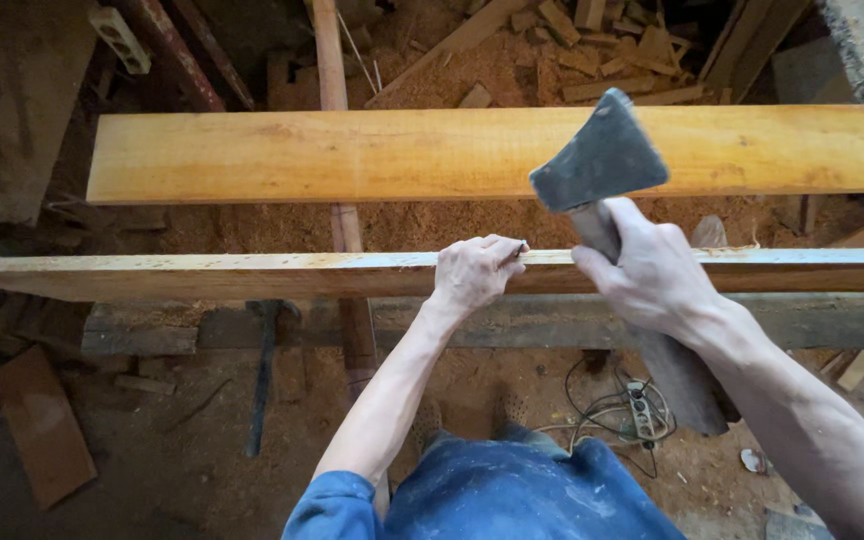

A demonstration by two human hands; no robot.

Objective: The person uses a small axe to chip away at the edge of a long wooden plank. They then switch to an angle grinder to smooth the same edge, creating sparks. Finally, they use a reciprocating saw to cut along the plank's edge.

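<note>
Sawdust-strewn workshop floor, left hand (pixel 472 272) grip clenched on pale plank edge (pixel 202 264), right hand (pixel 652 268) grasping dark-bladed hatchet (pixel 600 160)

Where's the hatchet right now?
Head view, right of centre: the hatchet is raised in the right hand, its blade over the near plank on edge, just right of the left hand gripping that plank.

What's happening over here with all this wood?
A person stands at a long plank set on edge. The left hand grips its top edge, while the right hand holds a hatchet raised just above it. A wider board lies flat behind, and sawdust and wood scraps cover the floor.
</note>
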